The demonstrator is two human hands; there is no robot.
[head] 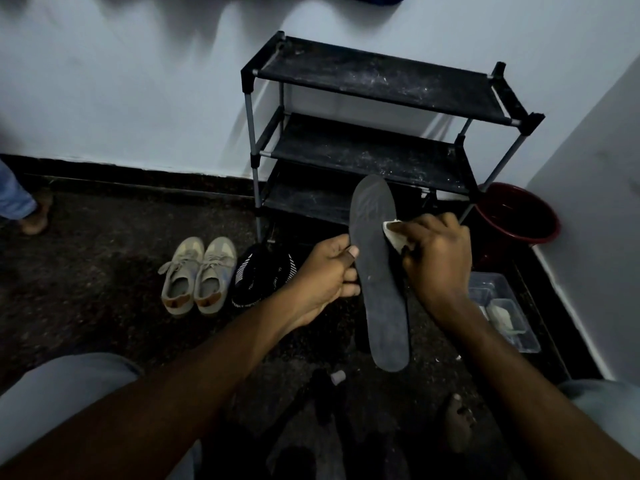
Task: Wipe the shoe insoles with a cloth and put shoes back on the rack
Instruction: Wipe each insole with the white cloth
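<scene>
Most cloth (393, 231) hides under right hand (438, 259); left hand (322, 271) pinches insole (382, 306)

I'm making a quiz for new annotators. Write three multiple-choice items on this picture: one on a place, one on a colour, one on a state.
1. Where do the beige sneakers stand?
A) inside a cupboard
B) on the floor left of the rack
C) on the person's lap

2. What colour is the bucket right of the rack?
A) dark red
B) yellow
C) green

3. What is the right hand doing?
A) hanging idle
B) gripping a sneaker
C) pressing a white cloth on the insole

Answers:
1 B: the pair sits on the floor by the rack's left legs.
2 A: its wall looks dark red.
3 C: the cloth shows under its fingers, against the insole that the left hand pinches.
</scene>
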